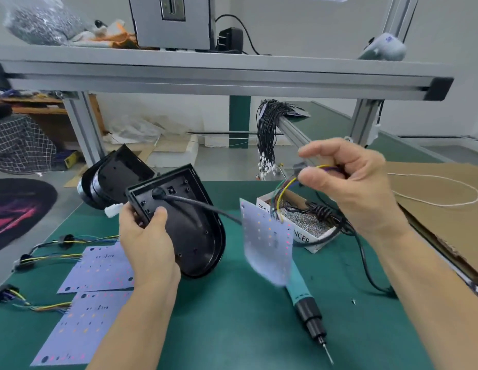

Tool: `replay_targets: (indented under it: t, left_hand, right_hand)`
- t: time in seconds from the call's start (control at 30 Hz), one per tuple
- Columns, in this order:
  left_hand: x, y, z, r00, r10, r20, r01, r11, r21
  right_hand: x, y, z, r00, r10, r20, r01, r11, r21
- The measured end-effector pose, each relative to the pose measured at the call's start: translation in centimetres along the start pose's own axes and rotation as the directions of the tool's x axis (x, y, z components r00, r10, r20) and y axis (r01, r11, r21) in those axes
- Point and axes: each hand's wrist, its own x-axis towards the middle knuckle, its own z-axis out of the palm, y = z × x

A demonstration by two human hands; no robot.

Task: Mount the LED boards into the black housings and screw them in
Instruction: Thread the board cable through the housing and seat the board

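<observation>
My left hand (145, 237) grips a black housing (189, 225) by its near edge and holds it tilted above the green mat. A black cable (205, 206) runs out of the housing's round hole toward the right. My right hand (347, 177) pinches a bundle of coloured wires (286, 188), and a white LED board (267, 244) hangs from those wires in the air, blurred. Two more LED boards (99, 271) with wire tails lie flat at the left. An electric screwdriver (310, 316) lies on the mat, tip toward me.
A second black housing (112, 180) sits behind the held one at the table's far edge. A small white box of screws (307, 225) stands behind the hanging board. Brown cardboard (432, 198) covers the right side. An aluminium frame shelf (219, 76) spans overhead; black cables (267, 134) hang from a rail.
</observation>
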Motion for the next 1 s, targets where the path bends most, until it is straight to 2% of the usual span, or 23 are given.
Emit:
replay_targets:
  t: [0.1,0.2,0.27,0.33,0.37,0.4,0.43,0.47,0.53,0.57,0.6,0.63,0.67,0.7,0.73,0.77,0.83,0.93,1.0]
  left_hand:
    - [0.6,0.7,0.2,0.999,-0.018,-0.031,0.016,0.998,-0.059]
    - [1.5,1.5,0.0,0.994,-0.088,-0.064,0.079,0.988,-0.129]
    - [2.0,1.9,-0.4,0.991,-0.125,-0.056,0.115,0.981,-0.156]
    - [2.4,2.3,-0.6,0.993,-0.112,-0.033,0.106,0.982,-0.154]
    - [2.4,2.5,-0.6,0.996,-0.089,-0.008,0.087,0.986,-0.141]
    - [2.2,2.6,-0.4,0.998,-0.065,0.026,0.067,0.990,-0.120]
    - [1.9,2.6,-0.3,0.997,-0.041,0.066,0.047,0.995,-0.094]
    - [1.5,2.5,0.0,0.995,-0.014,0.103,0.021,0.998,-0.063]
    - [0.5,2.1,0.5,0.988,0.036,0.149,-0.035,0.999,-0.010]
    - [0.1,1.9,0.8,0.986,0.049,0.156,-0.050,0.999,0.004]
    - [-0.3,1.7,1.0,0.987,0.046,0.156,-0.048,0.999,0.009]
    - [-0.7,1.6,1.2,0.988,0.032,0.150,-0.032,0.999,0.002]
    - [-0.9,1.5,1.4,0.990,0.009,0.141,-0.008,1.000,-0.011]
    - [-0.9,1.5,1.4,0.991,-0.016,0.133,0.020,0.999,-0.025]
    - [-0.8,1.5,1.3,0.991,-0.038,0.128,0.043,0.998,-0.037]
    - [-0.6,1.7,1.2,0.991,-0.051,0.124,0.058,0.997,-0.049]
    - [0.0,2.1,0.7,0.992,-0.058,0.109,0.065,0.996,-0.068]
    - [0.8,2.4,0.2,0.995,-0.028,0.094,0.035,0.996,-0.079]
    - [0.9,2.4,0.5,0.994,0.003,0.110,0.005,0.997,-0.076]
  right_hand:
    - [-0.4,-0.7,0.7,0.959,0.054,0.279,-0.019,0.992,-0.126]
    - [-1.5,-0.8,0.5,0.902,0.047,0.430,0.066,0.968,-0.243]
    - [-2.8,-0.7,0.1,0.813,0.143,0.565,0.076,0.935,-0.345]
    - [-4.1,-0.6,-0.2,0.670,0.313,0.673,0.037,0.892,-0.451]
    - [-4.7,-0.5,-0.2,0.614,0.388,0.687,-0.015,0.876,-0.482]
    - [-5.0,-0.4,-0.2,0.596,0.425,0.681,-0.068,0.872,-0.485]
    - [-4.9,-0.3,0.0,0.629,0.433,0.646,-0.118,0.874,-0.472]
    - [-4.8,-0.1,0.2,0.712,0.399,0.578,-0.120,0.880,-0.460]
    - [-4.3,0.6,0.9,0.903,0.215,0.371,-0.006,0.873,-0.488]
    - [-3.8,1.2,1.5,0.956,0.123,0.268,0.053,0.823,-0.566]
    - [-3.6,1.9,1.7,0.980,0.099,0.171,0.032,0.774,-0.632]
    - [-2.6,2.5,2.4,0.976,0.176,0.126,-0.054,0.764,-0.643]
    - [-2.1,2.9,2.9,0.935,0.322,0.150,-0.178,0.789,-0.588]
    - [-1.9,3.2,3.2,0.849,0.478,0.225,-0.328,0.810,-0.487]
    - [-1.5,3.4,3.3,0.770,0.572,0.284,-0.461,0.805,-0.373]
    - [-1.5,3.9,2.8,0.736,0.611,0.292,-0.557,0.791,-0.252]
    - [-1.1,4.7,1.8,0.743,0.617,0.259,-0.604,0.785,-0.135]
    - [-0.9,5.1,0.8,0.791,0.599,0.123,-0.560,0.791,-0.248]
    - [-1.1,5.7,1.5,0.824,0.551,0.132,-0.494,0.812,-0.310]
